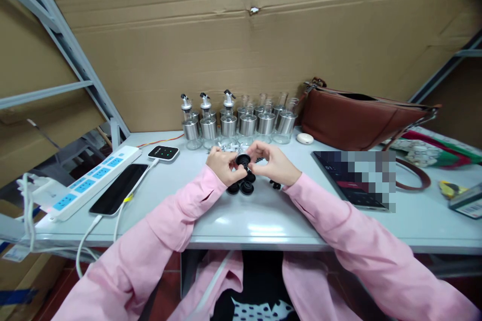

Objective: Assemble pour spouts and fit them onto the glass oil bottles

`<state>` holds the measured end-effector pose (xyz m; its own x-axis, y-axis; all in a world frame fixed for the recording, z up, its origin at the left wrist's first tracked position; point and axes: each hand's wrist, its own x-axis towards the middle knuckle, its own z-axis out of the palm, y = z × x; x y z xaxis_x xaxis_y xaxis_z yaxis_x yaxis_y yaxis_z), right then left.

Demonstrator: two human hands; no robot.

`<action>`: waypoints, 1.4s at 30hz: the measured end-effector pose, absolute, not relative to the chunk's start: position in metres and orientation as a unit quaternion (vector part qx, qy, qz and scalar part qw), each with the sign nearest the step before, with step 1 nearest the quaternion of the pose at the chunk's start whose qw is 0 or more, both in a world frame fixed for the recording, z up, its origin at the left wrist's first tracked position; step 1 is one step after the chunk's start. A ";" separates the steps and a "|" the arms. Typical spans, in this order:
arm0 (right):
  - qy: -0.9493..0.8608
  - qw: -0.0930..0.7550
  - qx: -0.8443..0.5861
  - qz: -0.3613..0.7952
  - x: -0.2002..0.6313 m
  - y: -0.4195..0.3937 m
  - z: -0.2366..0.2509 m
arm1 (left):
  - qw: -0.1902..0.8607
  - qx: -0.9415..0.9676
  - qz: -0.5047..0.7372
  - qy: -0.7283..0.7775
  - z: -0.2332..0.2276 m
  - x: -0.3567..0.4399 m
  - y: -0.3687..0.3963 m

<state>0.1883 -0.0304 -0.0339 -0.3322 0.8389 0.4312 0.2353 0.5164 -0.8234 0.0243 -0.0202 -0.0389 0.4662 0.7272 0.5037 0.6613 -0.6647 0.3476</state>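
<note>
Near the middle of the table, a black round ribbed bottle stopper is held up between my two hands. My left hand pinches it from the left, thumb and fingers closed. From the other side, the closed thumb and fingers of my right hand grip its right side. Below them, more black stoppers lie on the table, partly covered by my hands. Small black pieces rest under my right palm. Behind my fingers is a pile of clear and silvery spout parts, partly hidden.
Several glass bottles with steel bands stand at the back; three in front carry pourer spouts. To the right are a brown bag, a white round case and a tablet. A power strip and phone lie left.
</note>
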 end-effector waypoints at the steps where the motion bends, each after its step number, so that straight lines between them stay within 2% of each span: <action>1: -0.746 0.452 -0.363 0.329 0.188 -0.031 -0.033 | 0.050 0.855 0.320 0.405 -0.039 0.024 -0.020; 12: -0.738 0.458 -0.369 0.331 0.189 -0.032 -0.030 | 0.025 0.861 0.328 0.389 -0.042 0.023 -0.018; 21: -0.715 0.495 -0.330 0.367 0.192 -0.024 -0.036 | -0.017 0.843 0.411 0.348 -0.047 0.021 -0.017; 26: -0.709 0.521 -0.335 0.338 0.192 -0.022 -0.037 | -0.029 0.825 0.451 0.340 -0.049 0.024 -0.017; 33: -0.734 0.497 -0.350 0.304 0.191 -0.024 -0.035 | -0.007 0.816 0.492 0.303 -0.050 0.023 -0.016; 37: -0.747 0.488 -0.365 0.266 0.192 -0.024 -0.034 | -0.001 0.854 0.431 0.290 -0.049 0.023 -0.016; 42: -0.761 0.448 -0.438 0.168 0.201 -0.016 -0.034 | 0.009 0.852 0.394 0.345 -0.048 0.024 -0.017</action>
<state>0.2011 -0.0161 -0.0342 -0.2153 0.8176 0.5340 0.5165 0.5594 -0.6483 0.0244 -0.0173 -0.0476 0.4510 0.5957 0.6646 0.5809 -0.7613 0.2882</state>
